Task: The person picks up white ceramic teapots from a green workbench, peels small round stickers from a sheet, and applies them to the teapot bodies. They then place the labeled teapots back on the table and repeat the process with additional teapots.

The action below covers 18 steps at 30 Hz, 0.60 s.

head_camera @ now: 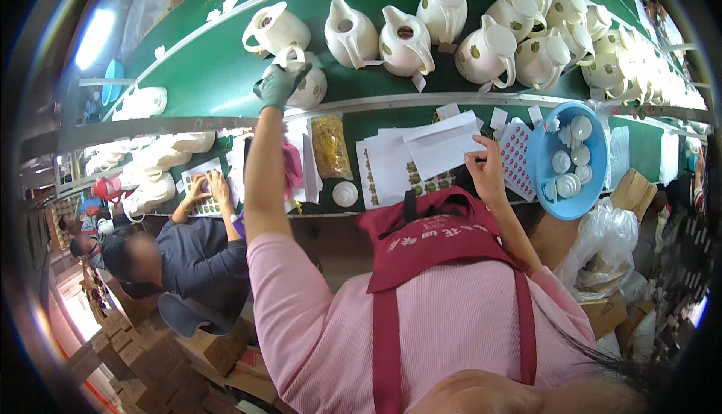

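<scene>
My left hand (278, 86), in a grey-green glove, is closed around the handle side of a white jug (311, 88) on the green conveyor belt (197, 89). The glove hides part of this jug. My bare right hand (486, 166) is at the right edge of a white paper sheet (443, 142), fingers bent. Whether it pinches anything is too small to tell. Beneath that paper lie sheets of green-and-brown plant stickers (430, 184). Close to the left hand stands another white jug (282, 29), its top uncovered.
Several lidded white jugs (486, 53) stand along the belt. A blue basin (538, 160) holds white lids (567, 184). Red-patterned stickers (514, 157), a bag of gold ties (331, 146) and a loose lid (345, 194) lie on the bench. A co-worker (197, 256) handles a sticker sheet at left.
</scene>
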### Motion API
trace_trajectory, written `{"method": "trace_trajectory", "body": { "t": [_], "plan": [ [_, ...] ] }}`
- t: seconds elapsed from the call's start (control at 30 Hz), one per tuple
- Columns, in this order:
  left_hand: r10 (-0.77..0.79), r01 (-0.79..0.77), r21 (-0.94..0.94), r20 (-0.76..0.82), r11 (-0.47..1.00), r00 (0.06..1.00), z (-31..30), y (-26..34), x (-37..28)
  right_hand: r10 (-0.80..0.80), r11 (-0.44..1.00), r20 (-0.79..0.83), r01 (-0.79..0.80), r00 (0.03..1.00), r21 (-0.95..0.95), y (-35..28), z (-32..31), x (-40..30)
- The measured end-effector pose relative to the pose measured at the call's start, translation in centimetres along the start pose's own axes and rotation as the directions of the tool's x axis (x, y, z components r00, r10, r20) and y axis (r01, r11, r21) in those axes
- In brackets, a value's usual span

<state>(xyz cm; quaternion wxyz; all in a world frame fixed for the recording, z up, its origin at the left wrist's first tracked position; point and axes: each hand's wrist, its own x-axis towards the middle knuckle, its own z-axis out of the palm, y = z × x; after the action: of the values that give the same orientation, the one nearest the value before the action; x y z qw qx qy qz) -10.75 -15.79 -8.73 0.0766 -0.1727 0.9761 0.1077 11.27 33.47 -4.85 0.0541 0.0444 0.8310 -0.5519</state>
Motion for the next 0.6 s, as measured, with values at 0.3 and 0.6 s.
{"method": "trace_trajectory", "body": {
  "t": [0.3,0.6],
  "plan": [
    [0.532,-0.611,-0.139,-0.366,0.78,0.763,-7.5,2.1,-9.0,0.033,0.974,0.012,-0.035,0.999,0.225,-1.4,-0.1,-1.6],
    [0.34,-0.172,-0.972,-0.11,0.159,0.934,-4.0,4.5,-20.0,-0.659,0.715,0.153,0.676,0.737,-0.177,-13.6,2.0,-0.5]
  ]
}}
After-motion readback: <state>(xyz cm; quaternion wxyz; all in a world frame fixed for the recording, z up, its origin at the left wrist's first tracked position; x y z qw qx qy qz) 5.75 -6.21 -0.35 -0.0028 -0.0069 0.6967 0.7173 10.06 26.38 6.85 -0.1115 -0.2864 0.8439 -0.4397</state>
